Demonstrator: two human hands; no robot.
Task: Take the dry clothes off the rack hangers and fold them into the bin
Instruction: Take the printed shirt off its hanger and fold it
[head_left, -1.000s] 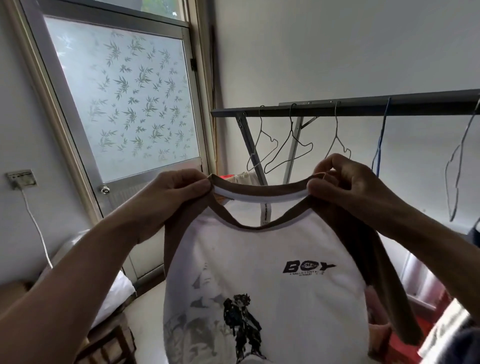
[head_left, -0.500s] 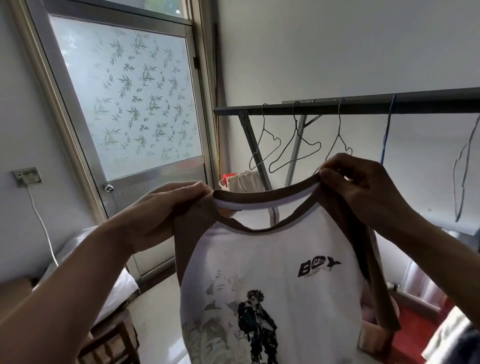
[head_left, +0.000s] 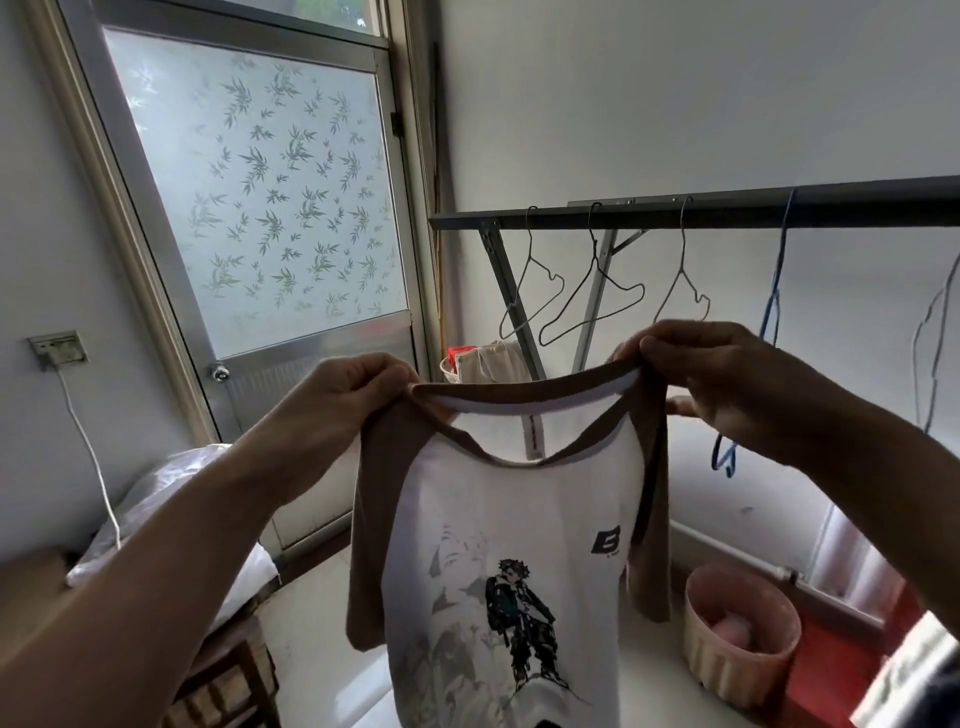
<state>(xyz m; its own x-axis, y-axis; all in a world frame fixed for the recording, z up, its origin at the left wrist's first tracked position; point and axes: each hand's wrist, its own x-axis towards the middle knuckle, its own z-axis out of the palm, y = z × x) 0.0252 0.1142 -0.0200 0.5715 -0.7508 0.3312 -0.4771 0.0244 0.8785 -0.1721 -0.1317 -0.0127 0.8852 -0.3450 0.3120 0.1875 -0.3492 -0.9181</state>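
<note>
Shirt (head_left: 498, 545) hangs off its hanger; our left hand (head_left: 332, 400) and right hand (head_left: 727, 384) pinch its shoulders. Next we fold it for the pink bin (head_left: 743, 670), near right.

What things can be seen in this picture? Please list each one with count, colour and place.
T-shirt: 1, white with brown sleeves and collar, held up at centre.
Rack bar: 1, dark, upper right.
Wire hangers: 3 grey, empty, on the bar; another pale one at the right edge.
Blue hanger: 1, on the bar behind the right hand.
Pink bin: 1, floor, lower right.
Door: 1, frosted leaf-pattern glass, left.
Wall socket: 1, white, far left.
Hands: left hand and right hand pinch the collar's ends.
</note>
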